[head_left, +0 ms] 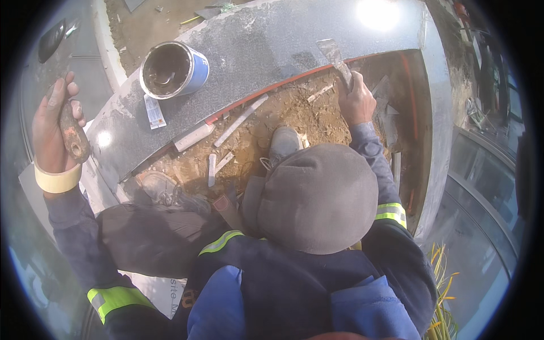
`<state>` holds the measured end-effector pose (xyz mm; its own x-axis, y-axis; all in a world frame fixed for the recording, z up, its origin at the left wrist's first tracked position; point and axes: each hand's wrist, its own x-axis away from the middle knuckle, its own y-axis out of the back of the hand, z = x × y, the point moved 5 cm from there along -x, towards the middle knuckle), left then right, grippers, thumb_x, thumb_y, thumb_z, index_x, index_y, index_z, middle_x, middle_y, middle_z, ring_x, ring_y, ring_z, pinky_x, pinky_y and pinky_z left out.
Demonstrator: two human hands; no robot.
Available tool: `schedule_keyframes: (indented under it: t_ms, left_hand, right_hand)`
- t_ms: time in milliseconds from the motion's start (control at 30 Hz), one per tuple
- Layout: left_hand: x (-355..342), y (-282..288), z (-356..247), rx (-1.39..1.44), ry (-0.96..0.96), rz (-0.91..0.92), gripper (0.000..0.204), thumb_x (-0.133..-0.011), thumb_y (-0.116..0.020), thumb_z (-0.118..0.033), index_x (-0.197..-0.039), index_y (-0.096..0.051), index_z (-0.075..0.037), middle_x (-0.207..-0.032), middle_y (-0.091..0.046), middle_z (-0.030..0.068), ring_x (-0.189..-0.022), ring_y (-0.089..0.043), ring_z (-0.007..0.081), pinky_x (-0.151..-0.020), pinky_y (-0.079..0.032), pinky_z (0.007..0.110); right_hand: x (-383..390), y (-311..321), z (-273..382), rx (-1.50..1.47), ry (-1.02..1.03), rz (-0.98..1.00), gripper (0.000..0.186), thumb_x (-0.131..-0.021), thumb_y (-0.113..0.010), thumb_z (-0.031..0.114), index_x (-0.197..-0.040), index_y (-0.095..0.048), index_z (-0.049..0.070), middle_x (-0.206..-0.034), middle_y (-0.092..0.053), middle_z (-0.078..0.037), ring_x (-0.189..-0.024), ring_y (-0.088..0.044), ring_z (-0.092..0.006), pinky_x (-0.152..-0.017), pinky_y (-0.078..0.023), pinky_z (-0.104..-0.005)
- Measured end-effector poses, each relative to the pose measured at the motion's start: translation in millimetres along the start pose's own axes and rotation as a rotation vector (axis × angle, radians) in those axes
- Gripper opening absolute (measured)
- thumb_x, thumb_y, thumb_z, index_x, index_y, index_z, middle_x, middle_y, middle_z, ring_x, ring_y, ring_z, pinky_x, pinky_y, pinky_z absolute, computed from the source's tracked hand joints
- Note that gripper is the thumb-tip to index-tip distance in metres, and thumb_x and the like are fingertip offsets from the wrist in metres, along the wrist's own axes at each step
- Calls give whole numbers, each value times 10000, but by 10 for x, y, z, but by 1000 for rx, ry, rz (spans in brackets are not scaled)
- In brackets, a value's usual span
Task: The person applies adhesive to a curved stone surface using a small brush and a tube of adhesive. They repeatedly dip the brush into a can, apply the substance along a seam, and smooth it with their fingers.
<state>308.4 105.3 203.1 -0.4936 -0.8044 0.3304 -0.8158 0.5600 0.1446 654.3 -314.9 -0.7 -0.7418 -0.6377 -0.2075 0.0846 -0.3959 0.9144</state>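
My left hand (54, 127) is raised at the far left. Its fingers close round the worn wooden handle (73, 136) of a tool whose other end I cannot make out. A pale yellow tape roll (56, 178) circles that wrist. Further right, my right hand (357, 102) grips a putty knife (334, 55), its smeared blade over the inner edge of a curved grey stone slab (249, 62). On the slab stands an open blue and white can (198, 71), dark inside with a smeared wall. A small white and orange tube (154, 111) lies against the can's near side.
Inside the slab's curve lies rough brown soil (249, 136) with pale strips (241, 120) and broken pieces. An orange-red band (272, 88) runs under the slab's edge. My boots (283, 141) rest on the soil. A yellow-green plant (442, 283) grows at lower right.
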Motion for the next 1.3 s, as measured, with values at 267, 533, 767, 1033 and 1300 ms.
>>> schedule_keyframes:
  t_ms: [267,533,767,1033,1300]
  left_hand:
    - [-17,109,-18,-35,-7,14,439,-1038,-624,-270,-1330,-543,47,-1017,-651,18,-668,-582,36,-547,-480,156]
    - [-56,111,45,-36,14,-10,431,-1039,-620,-285,-1331,-551,24,-1001,-629,-11,-662,-571,15,-537,-478,133]
    - [-70,0,24,-125,-29,26,414,-1045,-603,-277,-1329,-554,19,-1014,-626,-9,-676,-565,15,-558,-479,136]
    - [47,-19,5,-137,78,-50,451,-1047,-606,-266,-1371,-544,42,-1001,-616,-23,-676,-546,2,-540,-435,137]
    - [-23,29,-30,-137,-18,28,401,-1054,-596,-243,-1336,-539,36,-993,-630,-19,-666,-563,6,-548,-468,139]
  right_hand:
    - [-613,658,-611,-523,-228,660,503,-987,-676,418,-1265,-653,-1,-884,-691,-42,-788,-616,-121,-698,-497,-281]
    - [-1292,832,-1934,-132,-113,600,353,-981,-674,292,-1198,-736,21,-949,-746,-67,-866,-668,-150,-789,-526,-293]
    - [-1171,816,-431,-94,78,606,310,-958,-685,244,-1140,-758,4,-1019,-771,-142,-953,-719,-236,-865,-549,-344]
    - [-1121,640,-773,-154,120,612,326,-967,-683,262,-1140,-758,-4,-1032,-774,-142,-913,-720,-218,-840,-559,-338]
    - [-1042,415,-305,-230,125,680,339,-935,-710,278,-1075,-763,-26,-958,-773,-157,-810,-720,-217,-752,-564,-349]
